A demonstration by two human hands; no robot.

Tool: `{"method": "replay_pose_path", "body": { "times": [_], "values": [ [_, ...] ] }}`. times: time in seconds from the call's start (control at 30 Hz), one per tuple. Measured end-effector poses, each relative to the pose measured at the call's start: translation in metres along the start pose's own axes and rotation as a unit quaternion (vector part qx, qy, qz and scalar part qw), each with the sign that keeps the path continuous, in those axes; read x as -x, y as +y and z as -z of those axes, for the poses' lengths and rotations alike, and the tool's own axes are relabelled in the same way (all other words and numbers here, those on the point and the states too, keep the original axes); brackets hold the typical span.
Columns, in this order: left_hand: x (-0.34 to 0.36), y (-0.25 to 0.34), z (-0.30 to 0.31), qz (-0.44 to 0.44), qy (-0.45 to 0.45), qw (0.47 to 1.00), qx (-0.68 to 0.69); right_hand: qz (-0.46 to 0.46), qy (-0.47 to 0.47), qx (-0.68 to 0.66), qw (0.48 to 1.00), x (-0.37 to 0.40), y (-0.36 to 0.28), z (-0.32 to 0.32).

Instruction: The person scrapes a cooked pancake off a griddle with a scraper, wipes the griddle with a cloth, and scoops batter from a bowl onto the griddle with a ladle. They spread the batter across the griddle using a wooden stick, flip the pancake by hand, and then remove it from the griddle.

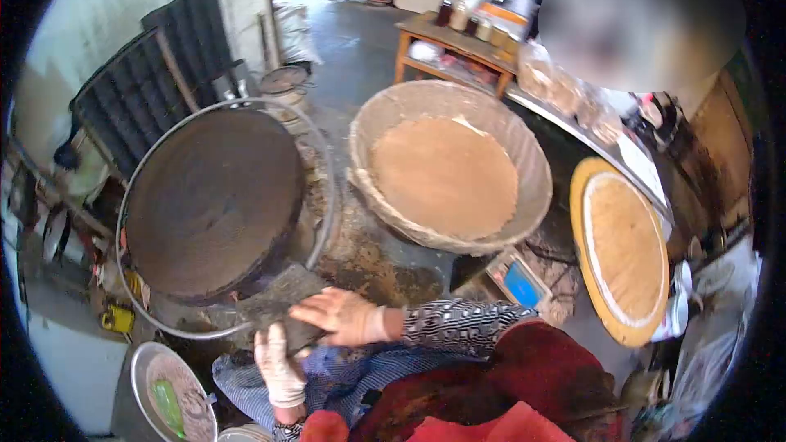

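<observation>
In the head view, my left hand (279, 366) touches the near edge of one dark grey pad (282, 299), and my right hand (350, 317) lies against its right side, fingers extended. I can't tell whether either hand is clamped on it. The pad sits just beyond my left hand, at the near rim of one round griddle (214, 200). I count one large tub (536, 184) of brown batter (446, 178), one round board (626, 250) and one green scoop (168, 405) in a metal basin (141, 358).
</observation>
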State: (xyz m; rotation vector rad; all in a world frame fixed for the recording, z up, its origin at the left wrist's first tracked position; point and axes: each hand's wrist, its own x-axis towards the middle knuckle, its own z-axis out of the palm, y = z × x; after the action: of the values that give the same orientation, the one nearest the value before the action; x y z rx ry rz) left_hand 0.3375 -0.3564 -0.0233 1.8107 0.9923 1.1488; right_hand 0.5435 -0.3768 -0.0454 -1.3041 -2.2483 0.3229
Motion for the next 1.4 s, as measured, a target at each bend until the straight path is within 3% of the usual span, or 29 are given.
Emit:
{"method": "replay_pose_path", "body": {
  "times": [0.03, 0.07, 0.1, 0.13, 0.17, 0.2, 0.27, 0.3, 0.4, 0.43, 0.47, 0.57, 0.6, 0.63, 0.7, 0.73, 0.83, 0.87, 0.9, 0.93, 0.97, 1.0, 1.03, 1.1, 1.2, 1.23, 1.27, 1.3, 1.4],
  "values": [
    [-0.004, 0.028, -0.024, 0.261, -0.044, 0.921, 0.284, -0.060, 0.030, 0.008, 0.998, 0.028, 0.001, 0.018],
    [-0.007, 0.041, -0.032, 0.282, -0.132, 0.901, 0.301, -0.156, -0.053, 0.003, 0.986, 0.050, 0.004, 0.040],
    [-0.008, 0.051, -0.037, 0.308, -0.218, 0.872, 0.313, -0.180, 0.068, -0.002, 0.981, 0.089, 0.010, 0.028],
    [-0.012, 0.052, -0.036, 0.303, -0.282, 0.872, 0.261, -0.286, 0.025, 0.013, 0.958, 0.115, 0.005, 0.041],
    [-0.014, 0.032, -0.029, 0.090, -0.308, 0.944, 0.078, -0.352, 0.071, 0.018, 0.933, 0.144, 0.000, 0.037],
    [-0.022, 0.062, -0.025, 0.251, -0.325, 0.890, 0.196, -0.421, 0.059, -0.002, 0.905, 0.175, 0.005, 0.026],
    [-0.012, 0.073, -0.010, 0.193, -0.291, 0.912, 0.216, -0.437, 0.066, 0.034, 0.896, 0.234, 0.018, -0.006],
    [-0.005, 0.078, -0.001, 0.142, -0.282, 0.916, 0.249, -0.569, 0.123, -0.057, 0.811, 0.249, 0.015, -0.009],
    [0.033, 0.091, 0.042, 0.094, -0.373, 0.884, 0.267, -0.633, 0.205, -0.208, 0.717, 0.325, 0.029, -0.049],
    [0.046, 0.090, 0.050, 0.087, -0.399, 0.882, 0.236, -0.700, 0.144, -0.135, 0.686, 0.347, 0.033, -0.058],
    [0.046, 0.101, 0.048, 0.069, -0.487, 0.846, 0.208, -0.635, 0.062, 0.010, 0.770, 0.421, 0.079, -0.140],
    [0.053, 0.124, 0.038, 0.019, -0.613, 0.766, 0.193, -0.630, -0.014, 0.032, 0.776, 0.477, 0.109, -0.137],
    [0.060, 0.129, 0.037, 0.009, -0.673, 0.709, 0.211, -0.718, 0.211, -0.151, 0.646, 0.480, 0.127, -0.141],
    [0.067, 0.129, 0.036, 0.004, -0.658, 0.724, 0.208, -0.729, 0.404, -0.326, 0.446, 0.479, 0.149, -0.143],
    [0.080, 0.126, 0.037, -0.038, -0.642, 0.750, 0.157, -0.706, 0.400, -0.385, 0.439, 0.449, 0.148, -0.079],
    [0.076, 0.136, 0.036, -0.031, -0.616, 0.765, 0.185, -0.618, 0.369, -0.558, 0.414, 0.369, 0.109, -0.012],
    [0.085, 0.142, 0.059, -0.107, -0.533, 0.809, 0.223, -0.304, 0.162, -0.717, 0.607, 0.269, 0.062, 0.092],
    [0.089, 0.157, 0.069, -0.128, -0.493, 0.836, 0.202, -0.222, 0.104, -0.576, 0.780, 0.242, 0.015, 0.143],
    [0.104, 0.157, 0.071, -0.121, -0.468, 0.854, 0.195, 0.058, -0.024, -0.590, 0.805, 0.212, 0.011, 0.163],
    [0.118, 0.149, 0.071, -0.220, -0.325, 0.874, 0.287, 0.333, -0.139, -0.558, 0.747, 0.183, 0.005, 0.177],
    [0.130, 0.146, 0.072, -0.318, -0.176, 0.857, 0.365, 0.465, -0.223, -0.497, 0.698, 0.161, -0.033, 0.203],
    [0.146, 0.160, 0.085, -0.320, -0.162, 0.861, 0.360, 0.506, -0.394, -0.366, 0.675, 0.140, -0.074, 0.236],
    [0.167, 0.182, 0.107, -0.225, -0.058, 0.900, 0.369, 0.558, -0.290, -0.331, 0.703, 0.152, -0.078, 0.232],
    [0.184, 0.183, 0.128, -0.127, 0.053, 0.918, 0.371, 0.540, -0.159, -0.450, 0.693, 0.128, -0.104, 0.240],
    [0.190, 0.189, 0.143, -0.100, 0.061, 0.932, 0.342, 0.505, -0.174, -0.445, 0.719, 0.097, -0.075, 0.263],
    [0.200, 0.186, 0.151, -0.083, 0.065, 0.938, 0.331, 0.531, 0.067, -0.422, 0.731, 0.106, -0.057, 0.244],
    [0.211, 0.186, 0.158, -0.062, 0.070, 0.942, 0.321, 0.469, -0.007, -0.468, 0.749, 0.115, -0.044, 0.264],
    [0.220, 0.187, 0.163, -0.036, 0.076, 0.946, 0.313, 0.415, 0.133, -0.462, 0.772, 0.114, -0.060, 0.263],
    [0.245, 0.196, 0.177, 0.067, 0.083, 0.953, 0.285, 0.336, 0.019, -0.533, 0.776, 0.072, -0.109, 0.255]
  ]
}}
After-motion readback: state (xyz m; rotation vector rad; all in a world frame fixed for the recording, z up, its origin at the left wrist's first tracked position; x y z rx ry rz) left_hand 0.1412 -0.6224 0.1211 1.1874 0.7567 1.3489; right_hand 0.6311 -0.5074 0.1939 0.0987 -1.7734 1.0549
